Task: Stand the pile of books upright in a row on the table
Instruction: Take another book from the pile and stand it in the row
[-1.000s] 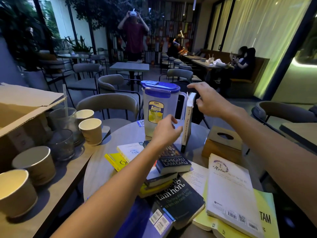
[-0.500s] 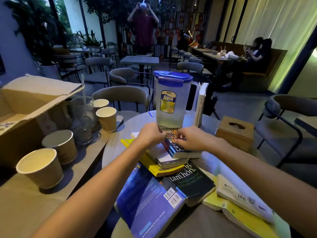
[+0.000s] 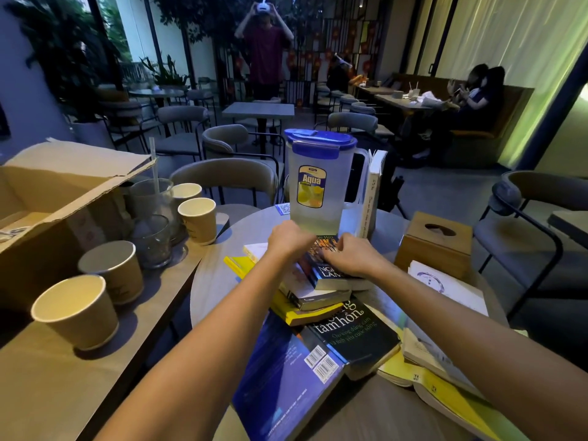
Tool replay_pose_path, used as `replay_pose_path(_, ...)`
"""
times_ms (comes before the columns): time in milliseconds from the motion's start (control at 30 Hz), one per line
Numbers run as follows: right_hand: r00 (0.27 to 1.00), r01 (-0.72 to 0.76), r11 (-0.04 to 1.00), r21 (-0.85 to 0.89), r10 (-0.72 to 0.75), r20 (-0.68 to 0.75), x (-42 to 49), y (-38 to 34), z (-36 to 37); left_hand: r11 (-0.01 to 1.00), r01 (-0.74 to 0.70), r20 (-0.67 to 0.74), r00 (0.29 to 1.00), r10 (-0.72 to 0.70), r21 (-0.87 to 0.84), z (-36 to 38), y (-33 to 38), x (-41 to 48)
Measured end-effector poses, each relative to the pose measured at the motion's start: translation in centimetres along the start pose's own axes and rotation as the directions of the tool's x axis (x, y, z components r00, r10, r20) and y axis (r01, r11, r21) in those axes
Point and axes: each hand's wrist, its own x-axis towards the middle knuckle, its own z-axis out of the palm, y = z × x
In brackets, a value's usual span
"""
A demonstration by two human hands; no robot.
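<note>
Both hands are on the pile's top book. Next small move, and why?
Probably lift the dark top book off the pile and stand it beside the white book already upright by the pitcher: left hand and right hand both hold its far end.

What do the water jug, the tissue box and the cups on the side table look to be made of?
Water jug: frosted translucent plastic, likely; glossy blue lid with a moulded clip. Tissue box: matte brown wood by the look, possibly veneer; grain too dim to confirm. Cups: paper, kraft-brown outside, pale lining, rolled rims.
</note>
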Motion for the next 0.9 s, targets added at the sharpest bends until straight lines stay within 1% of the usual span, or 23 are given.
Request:
replay_pose_path(133, 1.0, -0.016, 0.998, 0.052, 0.015, 0.013, -0.7, 0.1, -0.6, 0.968, 0.145, 0.105, 0.987, -0.125, -0.205, -1.4, -0.3, 0.4)
replay_pose_path(233, 1.0, -0.009, 0.994, 0.113, 0.006, 0.028, -1.1, 0.0, -0.9, 0.942, 0.208, 0.217, 0.964, -0.152, -0.263, -2.1, -0.5, 0.1)
replay_pose_path(267, 1.0, -0.006, 0.992, 0.128, 0.002, 0.029, -1.3, -0.1, -0.9, 0.939, 0.218, 0.259, 0.954, -0.148, -0.265, -2.1, -0.5, -0.4)
replay_pose_path(300, 0.999, -0.004, 0.989, 0.147, 0.0, 0.032, -1.5, -0.2, -0.9, 0.948, 0.204, 0.271, 0.953, -0.135, -0.244, -2.0, -0.8, -0.5)
replay_pose_path(367, 0.998, -0.021, 0.976, 0.217, 0.009, 0.054, -1.5, -0.1, -0.8, 0.97, 0.129, 0.246, 0.966, -0.076, -0.205, -2.1, -1.1, -0.7)
replay_pose_path(400, 0.997, -0.035, 0.963, 0.269, 0.017, 0.069, -1.6, -0.1, -0.9, 0.966, 0.094, 0.246, 0.969, -0.033, -0.24, -2.2, -1.2, -0.7)
replay_pose_path(467, 0.999, -0.032, 0.932, 0.361, 0.015, 0.05, -1.9, -0.1, -1.4, 0.921, 0.044, 0.265, 0.962, 0.066, -0.386, -2.9, -1.3, -1.1)
replay_pose_path(533, 1.0, 0.031, 0.897, 0.442, -0.026, -0.018, -2.2, -0.2, -2.5, 0.875, -0.028, 0.242, 0.956, 0.164, -0.482, -3.8, -0.9, -2.0)
replay_pose_path(600, 0.993, 0.114, 0.871, 0.478, -0.084, -0.084, -3.0, -0.3, -4.2, 0.846, -0.122, 0.207, 0.942, 0.263, -0.52, -4.9, -0.3, -3.2)
replay_pose_path(667, 0.978, 0.203, 0.877, 0.435, -0.163, -0.129, -3.8, -0.1, -6.4, 0.825, -0.225, 0.183, 0.913, 0.364, -0.518, -5.9, 0.7, -4.3)
replay_pose_path(767, 0.953, 0.299, 0.886, 0.354, -0.256, -0.163, -5.2, 0.3, -10.2, 0.787, -0.379, 0.12, 0.863, 0.49, -0.486, -7.0, 2.7, -5.8)
replay_pose_path(833, 0.937, 0.338, 0.895, 0.29, -0.291, -0.196, -5.9, 0.7, -12.5, 0.756, -0.529, 0.052, 0.806, 0.59, -0.386, -7.1, 4.2, -6.6)
replay_pose_path(900, 0.914, 0.378, 0.909, 0.175, -0.337, -0.226, -6.0, 1.4, -14.3, 0.701, -0.68, -0.006, 0.719, 0.695, -0.215, -6.6, 5.6, -7.3)
